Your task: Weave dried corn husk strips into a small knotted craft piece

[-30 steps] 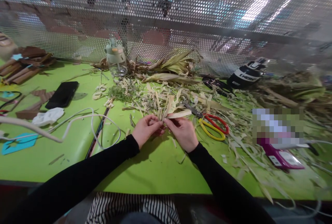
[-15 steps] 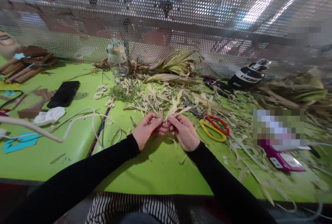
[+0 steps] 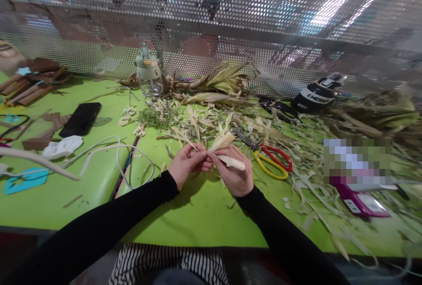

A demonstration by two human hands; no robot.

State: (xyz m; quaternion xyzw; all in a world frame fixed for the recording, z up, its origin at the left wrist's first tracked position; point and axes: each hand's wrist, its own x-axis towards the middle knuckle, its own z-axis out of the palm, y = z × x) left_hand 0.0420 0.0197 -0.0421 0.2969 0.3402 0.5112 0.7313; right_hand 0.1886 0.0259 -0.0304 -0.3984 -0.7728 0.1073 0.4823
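Both hands meet above the green table point(image 3: 158, 228), near the middle of the head view. Pale corn husk pieces point(image 3: 223, 141) fan out from between the fingertips. My left hand point(image 3: 187, 164) pinches the base of the husk piece from the left. Closed on the same piece from the right is my right hand point(image 3: 234, 173), with a pale strip point(image 3: 234, 163) lying across its fingers. The exact contact of the fingertips is hard to make out. Scissors with red and yellow handles point(image 3: 272, 162) lie just right of my right hand.
Husk scraps point(image 3: 178, 118) are heaped behind the hands, with dried husks point(image 3: 227, 85) further back. A clear bottle point(image 3: 149, 74), a black bottle point(image 3: 316, 93), a black phone point(image 3: 81, 119), a white cable point(image 3: 120, 162) and a magenta object point(image 3: 359, 199) lie around.
The husk in my fingers now fans out more fully, and a pale strip shows across my right hand. My right hand has turned slightly; my left hand has hardly moved.
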